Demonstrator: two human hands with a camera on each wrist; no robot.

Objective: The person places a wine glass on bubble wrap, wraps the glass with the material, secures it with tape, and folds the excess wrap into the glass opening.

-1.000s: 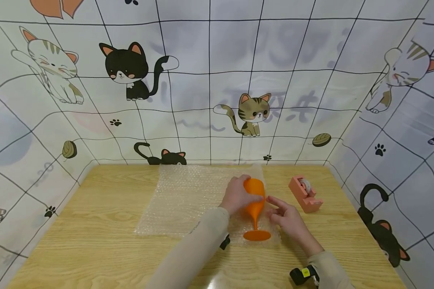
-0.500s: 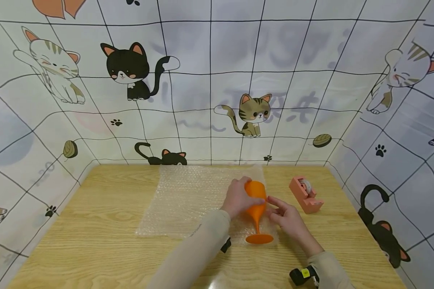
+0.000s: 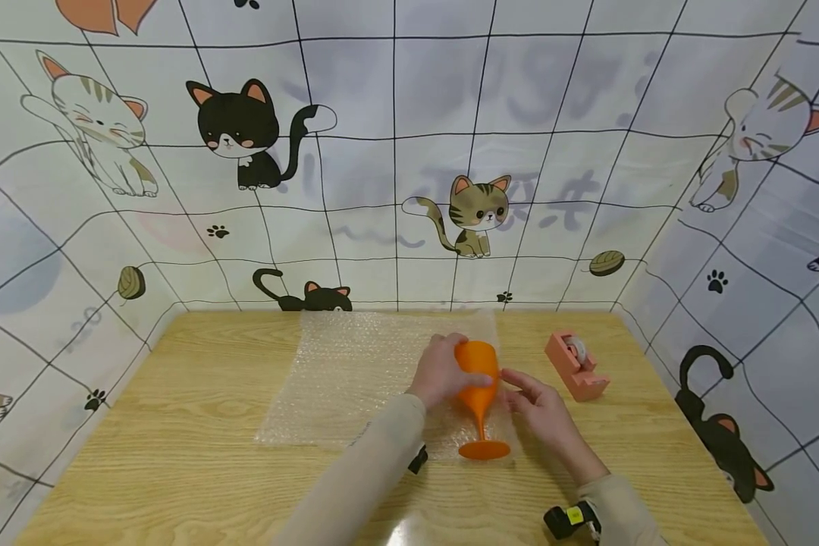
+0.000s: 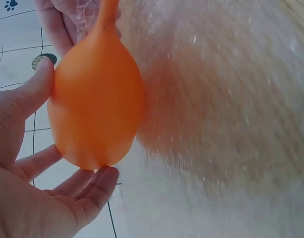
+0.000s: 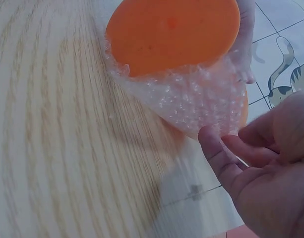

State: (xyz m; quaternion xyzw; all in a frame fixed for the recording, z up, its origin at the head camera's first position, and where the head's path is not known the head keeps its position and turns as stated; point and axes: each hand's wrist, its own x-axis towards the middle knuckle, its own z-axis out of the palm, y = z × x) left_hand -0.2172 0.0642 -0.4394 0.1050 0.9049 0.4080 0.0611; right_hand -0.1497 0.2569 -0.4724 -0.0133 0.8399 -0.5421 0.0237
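Note:
An orange goblet (image 3: 478, 365) lies on its side on a sheet of bubble wrap (image 3: 362, 379), its round base toward me. My left hand (image 3: 444, 371) grips the bowl, thumb on one side and fingers at the rim, clear in the left wrist view. The base (image 5: 171, 37) faces the camera in the right wrist view. There, the right part of the wrap (image 5: 191, 94) stands raised against the goblet. My right hand (image 3: 542, 409) pinches the wrap's edge between thumb and fingers, close beside the bowl.
A pink tape dispenser (image 3: 576, 365) with a roll of tape stands on the wooden table (image 3: 198, 379), right of the wrap. A cat-printed cloth (image 3: 355, 167) encloses the table's back and sides.
The goblet and my left hand shifted slightly right, then back left. The wrap's raised right edge has drawn in a little toward the goblet. My right hand has barely moved.

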